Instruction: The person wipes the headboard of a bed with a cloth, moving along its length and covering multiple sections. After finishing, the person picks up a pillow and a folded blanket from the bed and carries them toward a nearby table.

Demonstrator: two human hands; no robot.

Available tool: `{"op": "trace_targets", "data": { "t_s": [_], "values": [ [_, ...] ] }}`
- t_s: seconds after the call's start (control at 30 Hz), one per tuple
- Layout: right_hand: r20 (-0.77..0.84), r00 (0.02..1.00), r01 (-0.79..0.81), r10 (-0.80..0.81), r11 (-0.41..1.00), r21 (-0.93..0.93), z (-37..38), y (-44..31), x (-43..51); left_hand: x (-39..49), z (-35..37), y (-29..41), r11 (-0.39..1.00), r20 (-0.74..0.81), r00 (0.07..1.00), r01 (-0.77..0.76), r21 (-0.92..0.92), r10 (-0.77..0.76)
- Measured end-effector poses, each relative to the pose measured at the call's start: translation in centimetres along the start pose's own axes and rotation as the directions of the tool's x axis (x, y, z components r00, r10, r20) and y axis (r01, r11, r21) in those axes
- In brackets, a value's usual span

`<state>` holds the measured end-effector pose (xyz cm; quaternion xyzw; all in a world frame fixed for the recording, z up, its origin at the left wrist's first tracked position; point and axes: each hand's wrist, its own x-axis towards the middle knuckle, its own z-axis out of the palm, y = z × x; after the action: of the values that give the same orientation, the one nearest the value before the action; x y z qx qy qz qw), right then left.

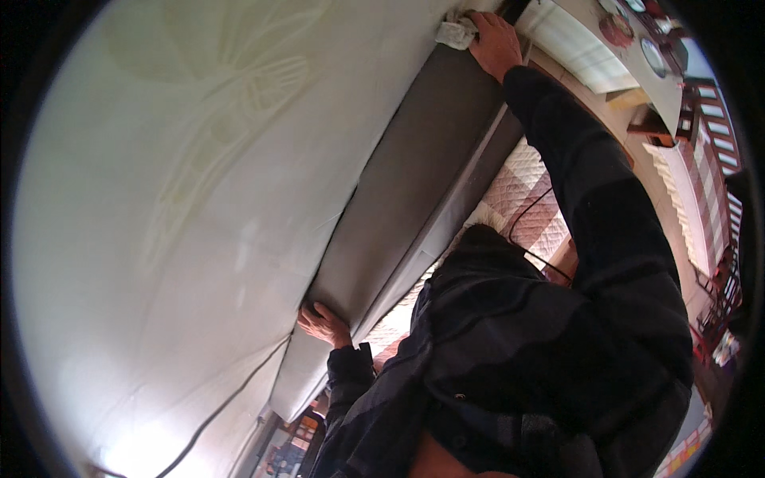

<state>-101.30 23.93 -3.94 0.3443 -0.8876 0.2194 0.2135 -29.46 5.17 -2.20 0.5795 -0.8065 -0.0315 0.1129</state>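
A long, narrow grey-brown ledge (pixel 382 203) runs diagonally along a pale wall (pixel 197 251) with a faint raised-looking pattern. At its far upper end, my right hand (pixel 497 43) is closed on a crumpled, dirty white cloth (pixel 457 33). The cloth lies where the ledge meets the wall. Lower down, my left hand (pixel 324 325) rests flat on the ledge with fingers apart, their tips near the wall seam. It holds nothing. Both arms wear dark sleeves.
A dark cable (pixel 221 406) runs along the wall near my left hand. Below the ledge lies a checked quilted cover (pixel 526 179), crossed by a thin black cord (pixel 526 209). At right are a table (pixel 648 89) with dishes and a seat with a checked cover (pixel 696 197).
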Motion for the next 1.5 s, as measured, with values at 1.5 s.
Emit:
{"op": "trace_targets", "data": {
  "t_s": [1.5],
  "values": [
    [0.203,0.974,-0.139,0.097,0.969,0.205,-0.9,4.7,0.7,0.8,1.6,11.4,0.988,-0.129,0.98,0.156,0.013,-0.154]
  ]
}}
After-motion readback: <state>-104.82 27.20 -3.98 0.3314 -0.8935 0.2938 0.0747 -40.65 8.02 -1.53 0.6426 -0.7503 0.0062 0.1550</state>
